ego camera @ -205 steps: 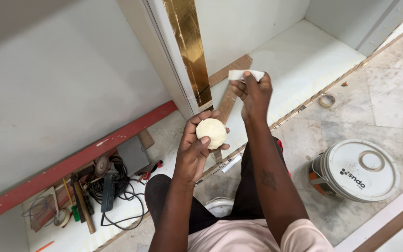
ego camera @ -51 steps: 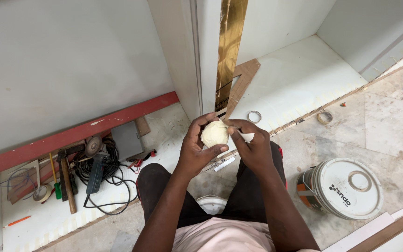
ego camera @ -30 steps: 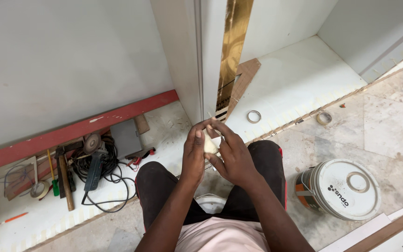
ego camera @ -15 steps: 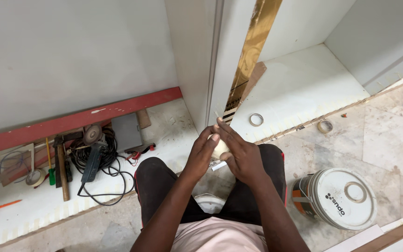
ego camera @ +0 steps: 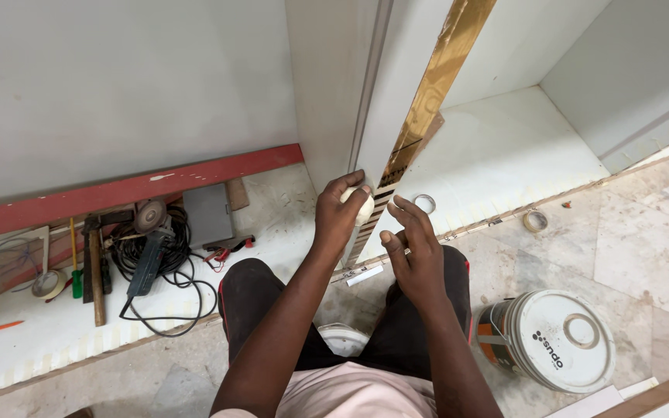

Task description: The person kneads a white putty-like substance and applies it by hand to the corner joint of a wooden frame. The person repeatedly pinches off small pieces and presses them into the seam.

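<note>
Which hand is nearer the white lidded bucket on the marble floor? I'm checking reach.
Right. The right hand hovers just up-left of the white lidded bucket; the left hand is farther left, holding a pale round lump.

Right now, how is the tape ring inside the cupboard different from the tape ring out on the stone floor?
The tape ring inside the cupboard looks white-grey and lies on the smooth white cupboard floor, close to the gold strip. The tape ring on the stone floor looks tan and lies on mottled marble, farther from the right hand. Both are small rings lying flat, untouched.
</note>
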